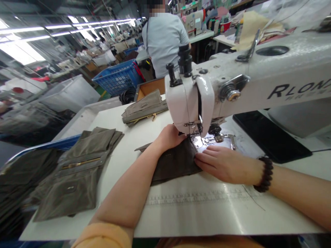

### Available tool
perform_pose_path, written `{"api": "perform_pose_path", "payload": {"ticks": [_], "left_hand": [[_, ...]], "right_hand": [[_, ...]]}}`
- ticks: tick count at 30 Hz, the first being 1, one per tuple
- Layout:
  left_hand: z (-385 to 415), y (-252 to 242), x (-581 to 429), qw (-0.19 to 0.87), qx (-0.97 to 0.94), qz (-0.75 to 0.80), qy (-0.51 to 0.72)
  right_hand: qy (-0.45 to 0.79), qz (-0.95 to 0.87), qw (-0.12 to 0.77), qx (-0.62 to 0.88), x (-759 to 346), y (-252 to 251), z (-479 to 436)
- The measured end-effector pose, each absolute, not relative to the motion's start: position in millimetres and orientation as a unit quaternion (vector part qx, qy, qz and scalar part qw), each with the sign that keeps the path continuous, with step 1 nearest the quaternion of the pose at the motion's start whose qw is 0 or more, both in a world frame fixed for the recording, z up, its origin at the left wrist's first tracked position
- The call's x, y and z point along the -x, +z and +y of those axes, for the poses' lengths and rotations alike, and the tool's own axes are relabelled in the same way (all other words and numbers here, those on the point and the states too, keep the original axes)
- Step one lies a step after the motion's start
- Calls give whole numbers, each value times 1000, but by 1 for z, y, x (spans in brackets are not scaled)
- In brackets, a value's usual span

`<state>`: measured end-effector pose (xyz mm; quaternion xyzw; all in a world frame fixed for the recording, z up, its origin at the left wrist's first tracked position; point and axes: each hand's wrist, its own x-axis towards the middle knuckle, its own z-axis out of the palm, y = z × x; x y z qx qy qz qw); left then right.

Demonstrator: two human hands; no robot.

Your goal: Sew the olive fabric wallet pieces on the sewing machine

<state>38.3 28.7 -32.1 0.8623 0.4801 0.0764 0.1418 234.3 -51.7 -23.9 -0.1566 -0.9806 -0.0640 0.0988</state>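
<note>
Dark brown piece (174, 163) at the head of the sewing machine (181, 100)!
Left hand (170, 138) is at its far side, fingers partly hidden, so I cannot tell its grip; right hand (223, 164) rests along the right edge, fingers together, any pinch unclear. Light, even guidance looks wise: edge straight, piece flat on the worktop (201, 220), fingers clear of the stitching spot.

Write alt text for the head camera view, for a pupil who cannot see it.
A person's left hand and right hand rest on a dark olive leather-like piece at the needle end of a white sewing machine. Similar pieces with gold zippers lie to the left on the pale table, near whose front edge runs a ruler scale.
</note>
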Motion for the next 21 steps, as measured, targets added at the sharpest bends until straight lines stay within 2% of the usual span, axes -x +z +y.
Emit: {"api": "perform_pose_path", "payload": {"ticks": [6,15,21], "left_hand": [[31,-34,-37,127,-877,460,48],[17,-18,-40,135,-879,451,73],[12,-20,-44,100,-863,489,79]], "right_hand": [[-31,-967,158,196,-235,-29,-48],[-38,-976,147,159,-238,-28,-50],[-48,-979,118,160,-236,-26,-52]]}}
